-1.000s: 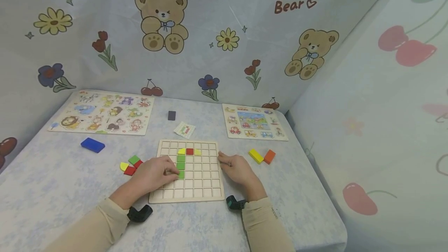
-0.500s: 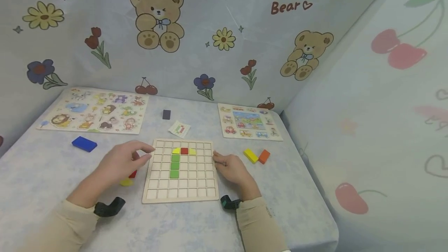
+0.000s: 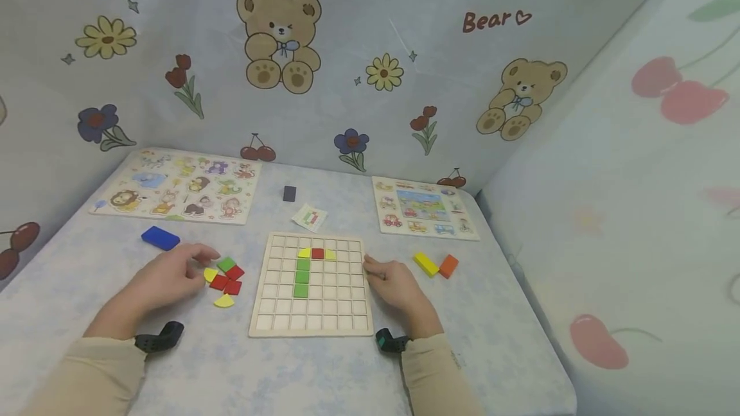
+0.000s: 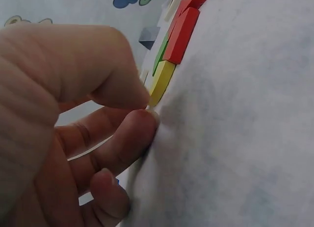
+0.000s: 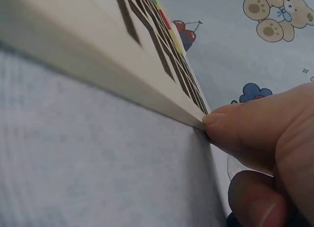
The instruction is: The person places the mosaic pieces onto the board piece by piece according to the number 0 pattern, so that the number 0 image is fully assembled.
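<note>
A wooden grid board lies in the middle of the table. It holds a column of green tiles topped by a yellow, a red and another yellow tile. My left hand rests left of the board, and its thumb and fingertip touch the near end of a yellow quarter-round tile, seen close in the left wrist view. Green and red tiles lie beside it. My right hand rests on the table, its thumb tip against the right edge of the board.
A blue block lies at the left, yellow and orange blocks at the right. Behind are an animal puzzle, a vehicle puzzle, a small card and a dark block. Printed cloth walls enclose the table.
My left hand left the green tiles on the board and moved left to the loose tiles. The right hand stayed at the board's right edge.
</note>
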Tool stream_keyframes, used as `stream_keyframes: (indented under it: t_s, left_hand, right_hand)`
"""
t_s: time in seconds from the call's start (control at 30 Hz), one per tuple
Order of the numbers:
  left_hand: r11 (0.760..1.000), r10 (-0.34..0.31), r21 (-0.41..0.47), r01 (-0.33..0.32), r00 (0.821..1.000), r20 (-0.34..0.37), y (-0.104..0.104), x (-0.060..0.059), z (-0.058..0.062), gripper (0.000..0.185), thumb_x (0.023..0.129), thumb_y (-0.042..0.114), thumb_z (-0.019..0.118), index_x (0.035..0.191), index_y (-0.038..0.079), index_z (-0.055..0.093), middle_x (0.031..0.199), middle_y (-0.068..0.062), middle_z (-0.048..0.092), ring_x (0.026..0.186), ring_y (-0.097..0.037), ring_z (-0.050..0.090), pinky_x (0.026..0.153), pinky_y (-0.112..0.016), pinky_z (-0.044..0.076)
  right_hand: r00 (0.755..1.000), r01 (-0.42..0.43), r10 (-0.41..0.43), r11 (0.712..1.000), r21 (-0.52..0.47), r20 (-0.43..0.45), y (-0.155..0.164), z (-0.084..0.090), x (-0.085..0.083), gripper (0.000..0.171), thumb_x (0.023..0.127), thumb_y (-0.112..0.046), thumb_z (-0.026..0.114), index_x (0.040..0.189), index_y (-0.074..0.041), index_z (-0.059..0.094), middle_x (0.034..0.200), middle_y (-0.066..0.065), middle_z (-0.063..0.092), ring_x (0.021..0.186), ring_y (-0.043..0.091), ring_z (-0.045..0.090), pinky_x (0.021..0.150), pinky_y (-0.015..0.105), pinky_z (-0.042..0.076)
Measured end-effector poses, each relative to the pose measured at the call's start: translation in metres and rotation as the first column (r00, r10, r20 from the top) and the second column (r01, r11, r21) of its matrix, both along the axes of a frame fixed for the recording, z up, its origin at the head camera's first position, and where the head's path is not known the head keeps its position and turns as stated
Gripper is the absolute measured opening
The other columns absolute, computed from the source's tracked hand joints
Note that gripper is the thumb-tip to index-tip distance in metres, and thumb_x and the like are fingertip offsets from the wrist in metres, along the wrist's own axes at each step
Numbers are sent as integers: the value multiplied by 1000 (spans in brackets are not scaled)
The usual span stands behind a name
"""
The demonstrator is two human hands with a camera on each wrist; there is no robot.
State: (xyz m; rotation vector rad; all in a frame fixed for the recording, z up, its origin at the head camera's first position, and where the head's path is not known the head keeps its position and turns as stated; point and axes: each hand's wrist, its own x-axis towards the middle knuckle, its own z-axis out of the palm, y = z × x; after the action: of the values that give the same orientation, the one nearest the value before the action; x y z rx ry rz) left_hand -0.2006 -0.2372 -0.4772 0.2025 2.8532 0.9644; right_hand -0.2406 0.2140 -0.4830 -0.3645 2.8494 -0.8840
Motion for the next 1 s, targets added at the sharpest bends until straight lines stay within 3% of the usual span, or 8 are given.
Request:
stream_keyframes:
  t_s: [0.17, 0.5, 1.0]
  left_hand:
    - [1000, -21, 17, 22, 1000, -21, 6, 5, -6, 49, 82, 9, 76, 129, 8, 63, 115, -11, 64, 76, -19, 51, 61, -31, 45]
    - [1000, 9, -22, -10, 999, -40, 8, 3, -11, 44, 87, 24, 81, 125, 8, 67, 119, -12, 66, 83, -19, 54, 66, -31, 46]
    - [999, 25, -40, -27, 999, -47, 8, 2, -5, 44, 87, 16, 79, 127, 4, 65, 122, -17, 63, 84, -20, 55, 65, -31, 45]
  right_hand:
    - [1000, -6, 6, 1000, -6, 15, 4, 2, 0, 36, 101, -21, 65, 137, -18, 66, 148, -10, 56, 142, 20, 49, 113, 47, 43]
    - [1000, 8, -8, 1000, -11, 20, 3, 3, 0, 35, 100, -21, 66, 135, -17, 67, 147, -10, 57, 142, 19, 50, 113, 46, 43]
    - [1000, 8, -8, 999, -36, 13, 1, 1, 3, 36, 100, -20, 66, 135, -16, 67, 147, -9, 58, 142, 19, 50, 113, 46, 43]
